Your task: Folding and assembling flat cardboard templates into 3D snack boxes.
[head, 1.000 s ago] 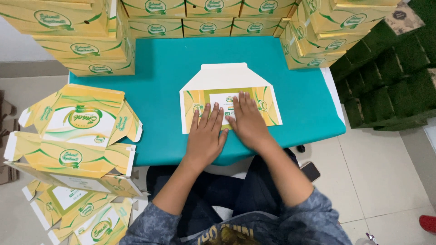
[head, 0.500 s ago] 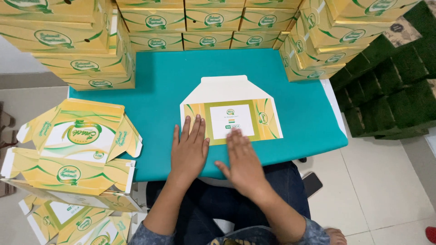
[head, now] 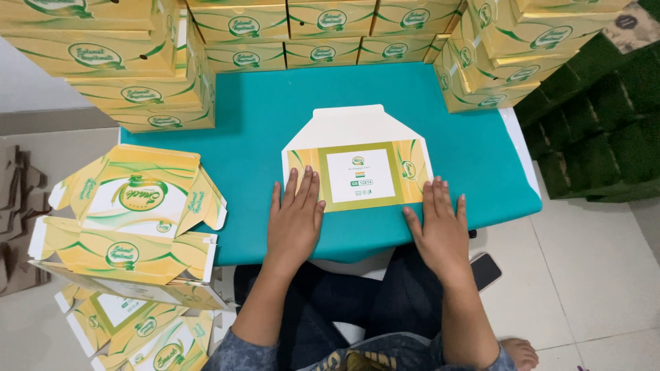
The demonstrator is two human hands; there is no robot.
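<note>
Box blank: we have a flat, unfolded yellow and white carton (head: 357, 165) lying on the teal table (head: 261, 117), printed side up, its white flap pointing away from us and its near edge close to the table's front edge.
Left hand: our left hand (head: 295, 220) lies palm down with fingers spread and relaxed, fingertips resting on the near left corner of the carton, gripping nothing.
Right hand: our right hand (head: 440, 230) lies flat the same way, fingertips touching the near right corner, palm on the table just below it; it grips nothing either.
Doing it well: we judge that both hands should press evenly at the two corners, so the card stays square to the table edge and any crease runs along the printed border instead of wandering.
Watch for: uneven pressure could skew the sheet or buckle the side panels.
Around us: finished boxes (head: 165, 75) are stacked along the far side and both back corners; a heap of flat blanks (head: 130, 227) sits to our left, off the table.
Below: a dark phone (head: 485, 269) lies on the tiled floor near our right knee.
</note>
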